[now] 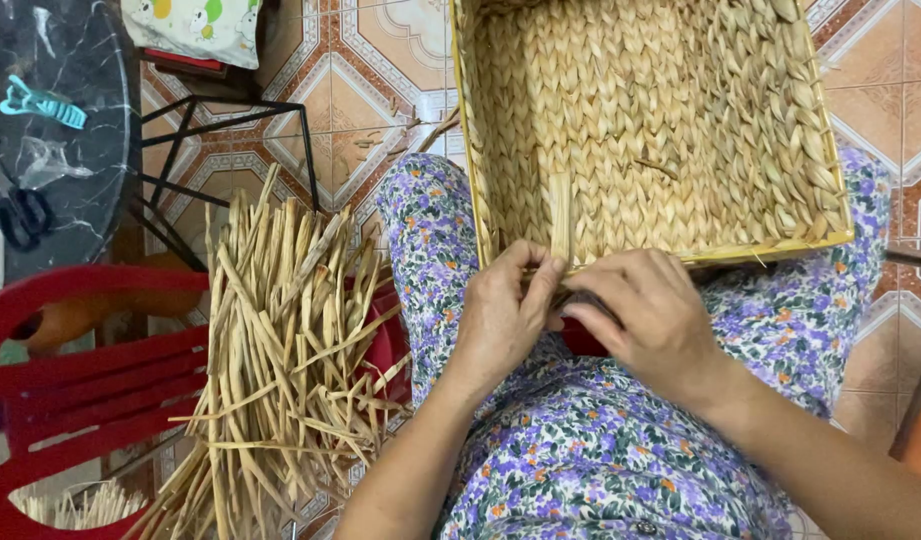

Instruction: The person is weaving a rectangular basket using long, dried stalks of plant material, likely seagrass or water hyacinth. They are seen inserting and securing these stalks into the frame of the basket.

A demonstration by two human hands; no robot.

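Note:
A rectangular woven straw basket point(670, 120) rests on my lap, its open inside facing me. My left hand point(505, 310) pinches a flat dried straw strand point(560, 215) at the basket's near rim. My right hand point(655, 315) sits beside it, fingers curled against the same rim and touching the left hand's fingertips. The strand stands up from the rim against the inner wall. What lies under the right hand's fingers is hidden.
A bundle of loose dried straw strands point(280, 350) lies on a red plastic chair point(70, 380) to my left. A dark round table point(70, 180) at upper left holds scissors point(20, 210) and a teal clip point(40, 103). Patterned floor tiles point(370, 90) surround me.

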